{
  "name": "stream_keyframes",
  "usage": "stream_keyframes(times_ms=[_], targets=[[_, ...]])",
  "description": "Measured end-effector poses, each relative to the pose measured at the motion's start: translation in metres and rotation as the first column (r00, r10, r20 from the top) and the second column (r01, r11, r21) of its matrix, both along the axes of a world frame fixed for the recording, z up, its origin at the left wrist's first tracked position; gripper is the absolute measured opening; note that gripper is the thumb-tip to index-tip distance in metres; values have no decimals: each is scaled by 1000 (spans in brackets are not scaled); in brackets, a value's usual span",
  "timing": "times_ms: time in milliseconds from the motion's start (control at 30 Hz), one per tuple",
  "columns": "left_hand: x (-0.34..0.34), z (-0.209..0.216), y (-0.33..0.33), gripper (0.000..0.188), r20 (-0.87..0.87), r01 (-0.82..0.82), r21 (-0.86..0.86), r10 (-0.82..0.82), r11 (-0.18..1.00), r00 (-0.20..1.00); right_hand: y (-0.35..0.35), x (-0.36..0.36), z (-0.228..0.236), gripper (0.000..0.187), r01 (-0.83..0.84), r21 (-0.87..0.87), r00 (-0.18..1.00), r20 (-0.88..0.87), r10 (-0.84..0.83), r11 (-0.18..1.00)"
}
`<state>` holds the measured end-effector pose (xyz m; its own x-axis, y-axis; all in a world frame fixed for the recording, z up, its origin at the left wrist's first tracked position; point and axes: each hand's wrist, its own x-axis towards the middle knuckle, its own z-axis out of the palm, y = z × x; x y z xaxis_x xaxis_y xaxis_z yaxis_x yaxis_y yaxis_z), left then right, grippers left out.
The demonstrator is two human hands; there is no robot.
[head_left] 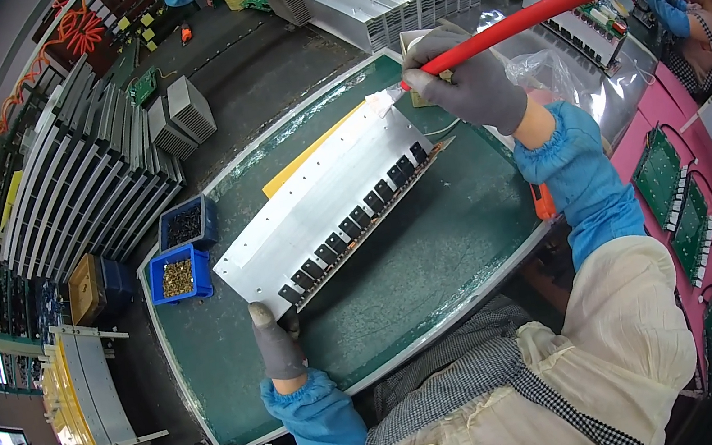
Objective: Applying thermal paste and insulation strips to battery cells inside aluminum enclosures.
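Observation:
A long silver metal plate (317, 201) lies slanted over the green work mat, with a row of black transistor-like components (360, 216) along its near edge. My gloved left hand (276, 338) grips the plate's near left corner, thumb on top and the other fingers mostly hidden. My gloved right hand (471, 83) is closed around a red-handled brush (502, 31). The brush's whitish tip (379, 103) is at the plate's far right end; whether it touches the surface I cannot tell. A yellow strip (311, 158) shows beyond the plate's far edge.
Blue bins with small brass-coloured parts (181, 275) and dark parts (183, 225) stand at left. Finned metal blocks (182, 117) and stacked plates (380, 5) lie beyond the mat. An orange-handled tool (542, 201) sits by the right edge. Another person (694, 38) works at far right.

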<state>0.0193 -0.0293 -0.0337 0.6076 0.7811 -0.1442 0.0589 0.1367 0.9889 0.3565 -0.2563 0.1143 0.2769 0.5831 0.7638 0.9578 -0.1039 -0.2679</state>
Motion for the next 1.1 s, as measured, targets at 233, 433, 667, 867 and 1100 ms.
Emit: stream_keyframes(times_ms=[233,433,667,867,1100], targets=[[-1,0,0,84,3,3,-9,-3,1000,1000,-4,-2,4,15,6,-9,1000,14,-6,1000],[-1,0,0,83,-4,27,-16,-27,999,1000,-6,-16,7,13,-130,299,916,-328,230,945],[-9,0,2,80,-5,7,-35,-7,999,1000,15,-28,9,13,-227,-12,961,-167,222,974],[-3,0,5,74,-24,64,-29,-64,998,998,-32,-17,0,16,18,248,829,-545,124,969],[-28,-3,18,84,-6,254,-97,-255,962,967,-78,20,30,30,-72,211,939,-316,138,975]])
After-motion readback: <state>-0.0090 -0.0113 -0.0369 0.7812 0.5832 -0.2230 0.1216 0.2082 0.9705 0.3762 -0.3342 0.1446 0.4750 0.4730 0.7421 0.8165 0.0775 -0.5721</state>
